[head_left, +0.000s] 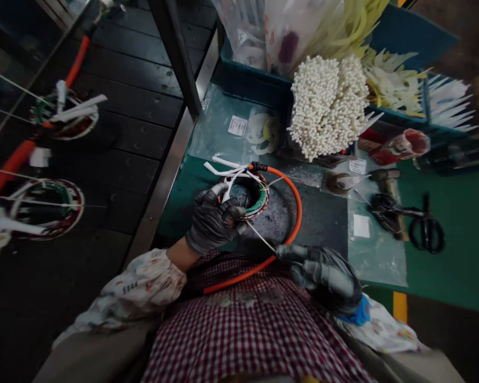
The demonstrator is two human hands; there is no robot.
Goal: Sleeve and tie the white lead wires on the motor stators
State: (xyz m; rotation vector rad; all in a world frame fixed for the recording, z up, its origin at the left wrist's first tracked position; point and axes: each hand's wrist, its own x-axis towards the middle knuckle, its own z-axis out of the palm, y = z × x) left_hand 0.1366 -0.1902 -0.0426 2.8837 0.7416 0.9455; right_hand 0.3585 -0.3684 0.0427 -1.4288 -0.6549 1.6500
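My left hand [216, 221], in a dark glove, is closed on the near-left rim of a motor stator [259, 201], a ring with a green inner edge and copper-brown windings. White sleeved wires [228, 169] and a thick orange cable [297, 205] come off its far side. The cable loops right and back toward my lap. My right hand [319, 266], also gloved, pinches the end of a thin white cord [261, 236]. That cord runs taut from the ring's near edge to my fingertips.
More stators [43, 208] with orange cable lie on the dark roller conveyor [131, 159] at left. A metal post [175, 58] stands beside it. Behind the work are a bundle of white-tipped sticks [329, 103] and blue bins [255, 80]. Black scissors [425, 229] and a red can [401, 148] are at right.
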